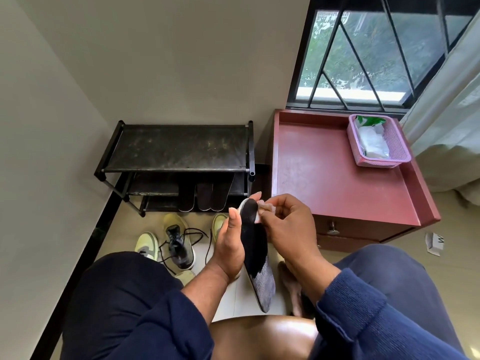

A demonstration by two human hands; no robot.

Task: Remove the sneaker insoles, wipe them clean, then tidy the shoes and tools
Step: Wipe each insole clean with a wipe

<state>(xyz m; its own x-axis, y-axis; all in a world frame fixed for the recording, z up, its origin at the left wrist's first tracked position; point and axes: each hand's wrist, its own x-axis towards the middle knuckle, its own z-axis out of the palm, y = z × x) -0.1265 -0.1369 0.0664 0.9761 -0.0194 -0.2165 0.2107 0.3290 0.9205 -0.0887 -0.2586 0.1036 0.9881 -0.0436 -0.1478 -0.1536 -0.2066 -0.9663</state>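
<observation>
My left hand (228, 245) grips the insole (255, 252) from the left side, thumb up along its edge w/ fingers wrapped behind it, holding it upright over my lap, toe end up. The insole is black over its upper part and grey mesh at the heel end, which points down toward my knee. My right hand (285, 224) has fingers curled, pinching a small pale wipe (265, 207) against the top right edge of the insole, near the toe.

On the floor in front of me: a dark grey sneaker (179, 245) w/ loose black laces spread out around it, a light green sneaker (147, 245) just left of it, and another light green one (218, 224) partly hidden behind my left hand. Three more insoles (205, 196) stand leaning against the lower shelves of the black shoe rack (179, 148), side by side.

To the right of the rack is a red-brown cabinet (335, 178). A pink mesh basket (397, 144) sits at its back right corner holding a packet of wipes (371, 139), well apart from my hands. A scrap of printed paper (435, 242) lies on the floor right of the cabinet.
</observation>
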